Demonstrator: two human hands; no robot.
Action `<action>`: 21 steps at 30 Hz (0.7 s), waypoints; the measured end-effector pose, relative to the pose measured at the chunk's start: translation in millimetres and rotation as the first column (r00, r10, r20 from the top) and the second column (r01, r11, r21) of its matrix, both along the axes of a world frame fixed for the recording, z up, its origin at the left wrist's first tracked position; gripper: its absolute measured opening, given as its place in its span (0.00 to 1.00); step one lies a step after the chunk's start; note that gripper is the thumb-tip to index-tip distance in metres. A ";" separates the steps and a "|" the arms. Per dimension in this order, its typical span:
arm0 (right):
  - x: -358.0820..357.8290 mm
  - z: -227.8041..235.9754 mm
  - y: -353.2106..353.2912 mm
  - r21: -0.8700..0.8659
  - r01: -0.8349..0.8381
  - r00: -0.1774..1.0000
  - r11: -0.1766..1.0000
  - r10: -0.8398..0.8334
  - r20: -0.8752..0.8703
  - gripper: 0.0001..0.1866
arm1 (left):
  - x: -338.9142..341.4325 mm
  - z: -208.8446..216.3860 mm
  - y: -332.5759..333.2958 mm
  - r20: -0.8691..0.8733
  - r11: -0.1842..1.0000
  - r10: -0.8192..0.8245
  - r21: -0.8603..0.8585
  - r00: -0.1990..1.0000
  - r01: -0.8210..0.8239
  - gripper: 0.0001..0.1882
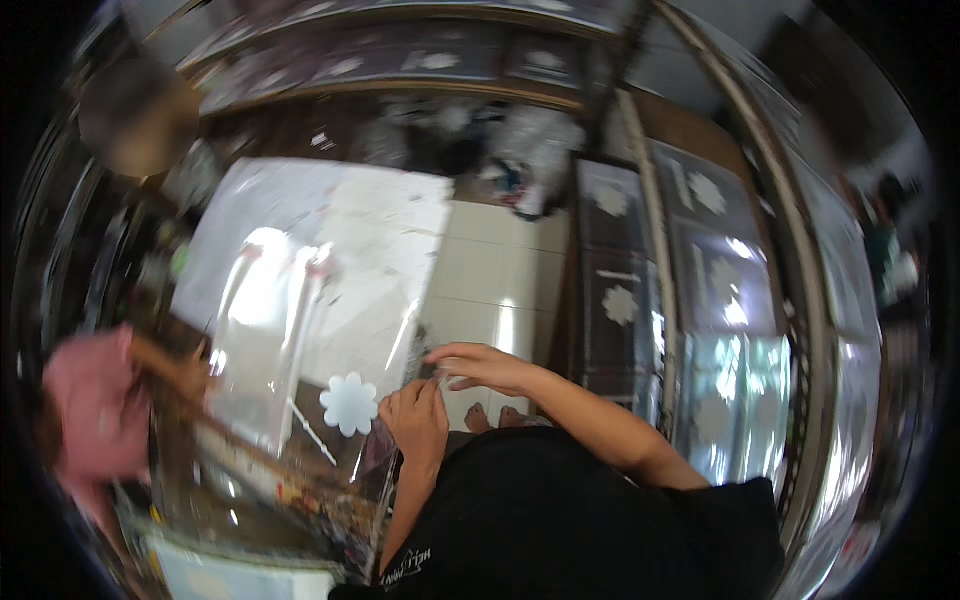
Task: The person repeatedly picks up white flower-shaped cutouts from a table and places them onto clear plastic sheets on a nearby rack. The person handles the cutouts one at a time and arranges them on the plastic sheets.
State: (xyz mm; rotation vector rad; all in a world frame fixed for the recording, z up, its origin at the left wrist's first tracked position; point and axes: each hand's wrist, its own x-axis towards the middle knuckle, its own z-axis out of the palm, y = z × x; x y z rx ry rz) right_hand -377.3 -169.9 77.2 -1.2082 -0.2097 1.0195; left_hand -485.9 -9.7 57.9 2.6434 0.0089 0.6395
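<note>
White-topped desk [395, 235], clear plastic film [265, 385] spread across it, two hands held close together at the edge.
Racks [657, 240] of shiny sheets are ranged around a pale tiled floor [490, 245], and a person in pink [98, 405] is seen left of the desk. The film is judged light, limp, slippery and easily creased, best taken by its outer edges, clear of the white scalloped flower [349, 404] and thin white strip [312, 432]. The left hand [415, 422] is held just beside the flower, its fingertips met by the right hand [480, 368]; whether anything is pinched in either grip cannot be told.
</note>
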 end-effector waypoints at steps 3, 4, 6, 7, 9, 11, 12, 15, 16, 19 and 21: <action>20.3 1.2 7.0 -0.118 0.050 0.990 0.992 -0.033 0.139 0.19 | 8.9 8.8 -20.7 -0.025 0.987 -0.159 0.011 0.987 0.159 0.11; 24.0 1.7 1.1 -0.138 0.084 0.979 0.987 -0.057 0.194 0.18 | 10.8 11.9 -26.6 -0.036 0.980 -0.198 0.002 0.980 0.198 0.11; 33.5 0.4 -16.2 -0.176 0.117 0.951 0.977 -0.059 0.304 0.18 | 19.7 18.0 -40.8 -0.065 0.955 -0.296 0.002 0.953 0.297 0.16; 35.7 2.8 -31.3 -0.157 0.160 0.927 0.975 -0.093 0.362 0.17 | 22.2 27.2 -49.7 -0.077 0.941 -0.337 -0.019 0.938 0.336 0.17; 41.6 9.9 -69.0 -0.116 0.232 0.868 0.966 -0.152 0.472 0.17 | 29.1 40.3 -60.9 -0.061 0.904 -0.425 -0.087 0.903 0.419 0.21; 47.2 15.2 -108.2 -0.091 0.305 0.841 0.948 -0.223 0.493 0.17 | 35.8 44.6 -62.9 -0.007 0.849 -0.507 -0.176 0.862 0.498 0.24; 51.6 24.2 -134.0 -0.094 0.343 0.845 0.935 -0.263 0.467 0.18 | 39.1 48.6 -60.5 0.010 0.844 -0.508 -0.192 0.861 0.500 0.25; 68.4 62.7 -214.2 -0.169 0.470 0.788 0.866 -0.325 0.523 0.19 | 50.2 40.0 -45.0 0.078 0.879 -0.409 -0.233 0.909 0.415 0.21; 71.3 79.0 -241.9 -0.170 0.518 0.771 0.838 -0.372 0.517 0.18 | 55.9 33.7 -39.3 0.075 0.897 -0.359 -0.249 0.930 0.366 0.19; 69.9 88.7 -344.1 -0.260 0.717 0.662 0.647 -0.515 0.544 0.15 | 77.8 9.1 -22.0 0.001 0.938 -0.255 -0.244 0.967 0.248 0.15; 64.5 96.0 -399.8 -0.331 0.787 0.607 0.521 -0.554 0.570 0.15 | 85.2 -14.8 -3.3 -0.048 0.974 -0.156 -0.175 0.987 0.145 0.16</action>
